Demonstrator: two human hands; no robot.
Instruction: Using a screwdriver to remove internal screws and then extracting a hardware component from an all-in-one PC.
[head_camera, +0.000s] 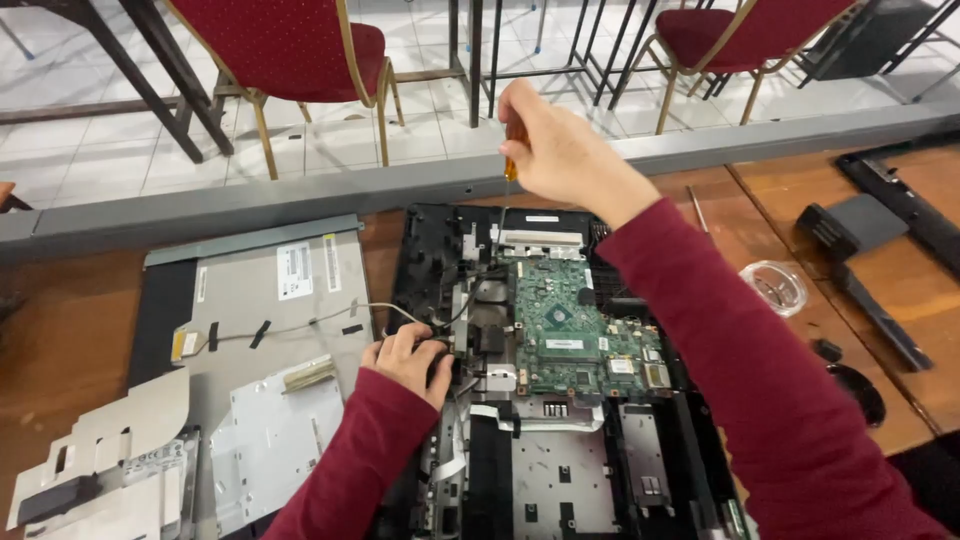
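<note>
An opened black computer chassis lies on the wooden table, with a green circuit board in its middle. My right hand grips an orange-handled screwdriver held upright, its tip down at the chassis's far edge by a white connector strip. Resting on the chassis's left side, my left hand presses on black cables beside the board. Both arms wear dark red sleeves.
A grey display panel back with cables and tape lies to the left, with metal shield plates near it. A small clear dish and black plastic parts sit at the right. Red chairs stand beyond the table.
</note>
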